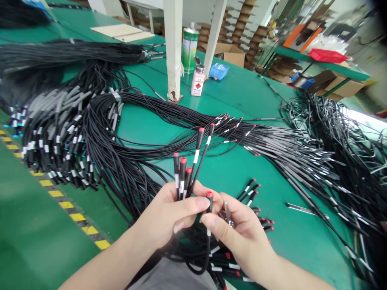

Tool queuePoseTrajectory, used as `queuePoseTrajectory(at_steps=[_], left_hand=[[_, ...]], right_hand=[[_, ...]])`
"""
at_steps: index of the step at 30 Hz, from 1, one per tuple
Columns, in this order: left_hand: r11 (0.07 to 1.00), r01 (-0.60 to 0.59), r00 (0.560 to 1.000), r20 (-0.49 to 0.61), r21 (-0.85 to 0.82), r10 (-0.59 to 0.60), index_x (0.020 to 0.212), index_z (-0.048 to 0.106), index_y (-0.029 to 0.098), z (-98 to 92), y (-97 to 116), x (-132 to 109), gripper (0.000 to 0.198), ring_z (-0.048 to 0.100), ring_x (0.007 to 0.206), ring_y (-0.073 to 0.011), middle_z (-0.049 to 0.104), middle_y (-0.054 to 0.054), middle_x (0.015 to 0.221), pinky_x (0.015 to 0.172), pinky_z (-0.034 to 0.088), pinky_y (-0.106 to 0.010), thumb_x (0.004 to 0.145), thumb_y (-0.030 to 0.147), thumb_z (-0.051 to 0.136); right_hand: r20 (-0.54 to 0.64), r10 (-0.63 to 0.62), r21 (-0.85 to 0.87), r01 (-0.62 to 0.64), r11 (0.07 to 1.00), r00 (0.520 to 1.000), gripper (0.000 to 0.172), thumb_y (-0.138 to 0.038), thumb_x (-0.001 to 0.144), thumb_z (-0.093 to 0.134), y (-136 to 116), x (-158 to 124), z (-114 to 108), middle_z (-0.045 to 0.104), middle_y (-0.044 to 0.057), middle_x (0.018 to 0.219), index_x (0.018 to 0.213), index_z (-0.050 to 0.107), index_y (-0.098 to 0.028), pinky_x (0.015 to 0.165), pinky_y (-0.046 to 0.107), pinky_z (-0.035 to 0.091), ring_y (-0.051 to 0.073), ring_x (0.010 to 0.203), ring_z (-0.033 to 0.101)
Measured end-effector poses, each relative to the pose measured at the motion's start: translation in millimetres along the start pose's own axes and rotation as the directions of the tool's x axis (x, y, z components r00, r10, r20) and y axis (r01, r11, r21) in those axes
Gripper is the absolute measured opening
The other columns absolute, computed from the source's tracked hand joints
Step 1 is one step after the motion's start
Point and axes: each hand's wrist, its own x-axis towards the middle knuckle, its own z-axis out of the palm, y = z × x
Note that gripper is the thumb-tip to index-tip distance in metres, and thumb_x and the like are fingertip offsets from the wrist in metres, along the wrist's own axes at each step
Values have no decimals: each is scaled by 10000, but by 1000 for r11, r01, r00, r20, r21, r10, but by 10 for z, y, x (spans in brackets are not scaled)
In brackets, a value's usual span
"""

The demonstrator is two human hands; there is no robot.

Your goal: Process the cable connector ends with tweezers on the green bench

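My left hand (165, 217) is closed around a bunch of black cables with red caps (185, 169), whose ends stand up out of the fist. My right hand (238, 233) pinches a single red-capped black cable (209, 201) between thumb and forefinger, right next to the left thumb. A metal tool (227, 212) also rests in the right palm. More red-capped cable ends (252, 189) lie on the green table (229, 169) just beyond my right hand.
Big bundles of black cables (66, 133) cover the left and right (332, 161) of the table. A white post (173, 48), a green can (190, 47) and a small bottle (198, 80) stand behind. A metal strip (299, 208) lies to the right. Yellow-black tape (75, 216) marks the left.
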Motion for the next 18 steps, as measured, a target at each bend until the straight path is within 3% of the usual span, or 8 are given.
queuePoseTrajectory(at_steps=[18], left_hand=[[1000, 27, 998, 53, -6, -27, 744, 746, 150, -19, -55, 7, 143, 278, 356, 13, 612, -9, 573, 343, 159, -128, 726, 279, 806]], right_hand=[[16, -1, 260, -3, 966, 1000, 398, -281, 857, 711, -61, -15, 65, 339, -76, 625, 660, 382, -175, 519, 169, 277, 53, 580, 277]])
